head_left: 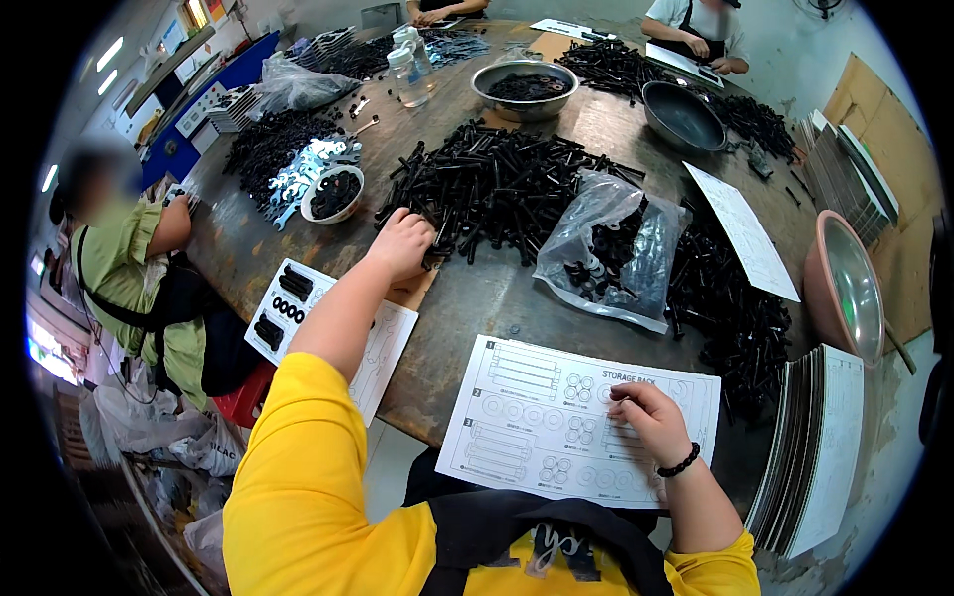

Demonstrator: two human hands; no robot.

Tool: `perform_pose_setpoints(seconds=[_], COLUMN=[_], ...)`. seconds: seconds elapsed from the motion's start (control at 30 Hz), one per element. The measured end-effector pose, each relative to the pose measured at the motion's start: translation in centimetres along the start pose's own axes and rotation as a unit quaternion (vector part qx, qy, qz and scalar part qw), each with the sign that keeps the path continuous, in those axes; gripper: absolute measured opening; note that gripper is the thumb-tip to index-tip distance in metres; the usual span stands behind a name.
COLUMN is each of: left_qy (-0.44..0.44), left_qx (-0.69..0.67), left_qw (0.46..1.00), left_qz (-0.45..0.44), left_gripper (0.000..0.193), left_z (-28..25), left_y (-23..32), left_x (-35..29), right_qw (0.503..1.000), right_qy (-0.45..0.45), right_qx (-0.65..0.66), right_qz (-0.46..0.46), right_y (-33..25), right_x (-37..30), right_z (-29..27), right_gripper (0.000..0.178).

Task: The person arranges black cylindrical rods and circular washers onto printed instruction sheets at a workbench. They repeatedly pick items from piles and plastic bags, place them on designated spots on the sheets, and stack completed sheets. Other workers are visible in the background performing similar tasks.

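My left hand (402, 245) reaches to the near left edge of a big heap of black bolts (487, 189). Its fingers curl down among the bolts, and what they grip is hidden. Over a white printed sheet (517, 462) with outline drawings of bolts, nuts and washers, my right hand (651, 422) hovers with fingers drawn together; anything in them is too small to make out. Under and beside my left forearm lies a white card (260, 323) carrying black bolts and a row of black rings. A clear plastic bag (651, 293) of black washers rests right of the heap.
A white bowl (355, 204) of small black parts stands left, near shiny wrenches (308, 169). Farther back are a metal bowl (487, 84) and a dark basin (686, 119). Stacked cards (810, 447) and a pink basin (830, 288) stand right. Other people work around the table.
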State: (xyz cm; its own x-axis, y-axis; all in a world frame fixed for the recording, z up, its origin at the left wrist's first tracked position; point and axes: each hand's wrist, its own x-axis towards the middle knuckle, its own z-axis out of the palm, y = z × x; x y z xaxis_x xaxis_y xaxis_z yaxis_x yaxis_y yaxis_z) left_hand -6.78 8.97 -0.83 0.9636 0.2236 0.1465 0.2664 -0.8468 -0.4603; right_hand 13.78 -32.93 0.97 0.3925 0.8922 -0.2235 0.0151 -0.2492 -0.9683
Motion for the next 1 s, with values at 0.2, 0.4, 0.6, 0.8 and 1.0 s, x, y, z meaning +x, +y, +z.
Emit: perform_pose_setpoints(seconds=[0.2, 0.4, 0.6, 0.8, 1.0], left_qy=[-0.171, -0.143, -0.291, -0.288, -0.124], left_qx=[-0.248, -0.726, -0.753, -0.64, -0.448], left_qw=[0.936, 0.633, 0.588, 0.709, 0.877], left_qz=[-0.183, -0.228, -0.045, -0.071, -0.122], left_gripper=[0.035, 0.019, 0.01, 0.022, 0.024], left_z=[-5.5, -10.5, -15.2, -17.3, -16.8], left_y=[0.9, 5.9, 12.6, 13.4, 14.3], left_x=[0.3, 1.8, 2.3, 0.6, -7.0], right_qw=[0.998, 0.979, 0.782, 0.778, 0.974], right_qy=[-0.009, -0.025, 0.064, 0.002, 0.039], right_qx=[-0.057, -0.158, -0.472, -0.537, -0.216], right_qz=[-0.011, -0.126, -0.402, -0.325, -0.054], right_y=[0.1, -3.3, -7.1, -5.0, -1.7], right_x=[0.4, 3.7, 5.8, 3.3, -3.8], right_z=[-0.7, 2.4, 5.0, 2.5, -1.6], right_gripper=[0.024, 0.04, 0.052, 0.006, 0.013])
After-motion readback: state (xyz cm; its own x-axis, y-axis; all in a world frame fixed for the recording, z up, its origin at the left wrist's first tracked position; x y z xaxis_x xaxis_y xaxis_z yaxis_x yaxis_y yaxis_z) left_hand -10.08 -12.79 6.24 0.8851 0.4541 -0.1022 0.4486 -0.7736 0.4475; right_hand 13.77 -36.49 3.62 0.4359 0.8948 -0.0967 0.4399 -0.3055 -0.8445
